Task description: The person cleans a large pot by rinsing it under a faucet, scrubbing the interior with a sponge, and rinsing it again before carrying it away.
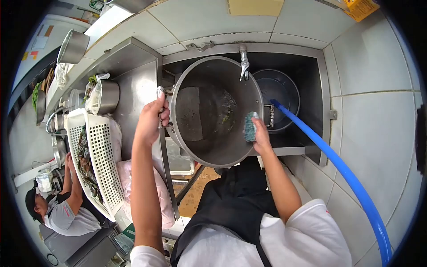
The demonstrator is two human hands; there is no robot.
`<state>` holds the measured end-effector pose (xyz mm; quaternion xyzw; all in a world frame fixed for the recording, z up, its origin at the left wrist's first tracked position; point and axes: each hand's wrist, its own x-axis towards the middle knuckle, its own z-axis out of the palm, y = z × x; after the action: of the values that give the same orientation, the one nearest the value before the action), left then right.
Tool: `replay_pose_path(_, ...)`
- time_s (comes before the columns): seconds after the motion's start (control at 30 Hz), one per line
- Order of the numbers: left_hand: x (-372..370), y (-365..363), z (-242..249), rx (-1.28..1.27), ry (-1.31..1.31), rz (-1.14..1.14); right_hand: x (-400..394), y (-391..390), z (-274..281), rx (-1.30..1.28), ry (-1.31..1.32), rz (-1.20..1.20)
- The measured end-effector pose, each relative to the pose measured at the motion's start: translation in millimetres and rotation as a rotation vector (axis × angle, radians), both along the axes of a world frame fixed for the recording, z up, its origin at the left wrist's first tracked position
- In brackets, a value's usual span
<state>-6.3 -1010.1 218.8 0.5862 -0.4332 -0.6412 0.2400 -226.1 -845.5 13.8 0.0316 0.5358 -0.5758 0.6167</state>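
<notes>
A large metal stockpot (209, 153) is tilted in the sink with its mouth facing me; a little water and some food scraps lie inside. My left hand (153, 116) is closed around the pot's left handle. In my right hand (261, 137) is a green scouring pad (250, 127), held at the right part of the pot's rim. The pot's other handle (270, 116) sticks out just beyond that hand. A metal tap (243, 66) reaches over the pot's back edge.
A blue hose (338, 158) runs into a second round pot (291, 95) in the sink (313, 66). On the left counter stand a white perforated basket (106, 164) with dark leafy scraps and a smaller steel pot (110, 97). Another person (73, 213) works at far left.
</notes>
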Motion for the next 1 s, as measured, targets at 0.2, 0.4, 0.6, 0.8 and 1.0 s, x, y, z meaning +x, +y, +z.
replay_pose_path(0.2, -21.8, 15.1, 5.8, -0.099, -0.220, 0.002, -30.0, 38.2, -14.0, 0.127, 0.485, -0.083)
replay_pose_path(0.4, -39.7, 41.8, 18.0, -0.098, -0.136, 0.065, 3.9, 52.9, -35.0, 0.359, 0.688, 0.073)
replay_pose_path(0.6, -77.8, 58.7, 30.9, -0.040, 0.029, 0.030, -20.1, 49.9, -45.7, 0.299, 0.574, 0.051)
replay_pose_path(0.8, -110.2, 65.9, 48.0, -0.010, 0.139, -0.014, -17.7, 51.1, -80.3, 0.200, 0.279, 0.084)
replay_pose_path(1.0, -122.0, 69.6, 74.1, -0.050, 0.062, -0.099, 39.2, 42.0, -71.1, 0.184, 0.310, 0.020)
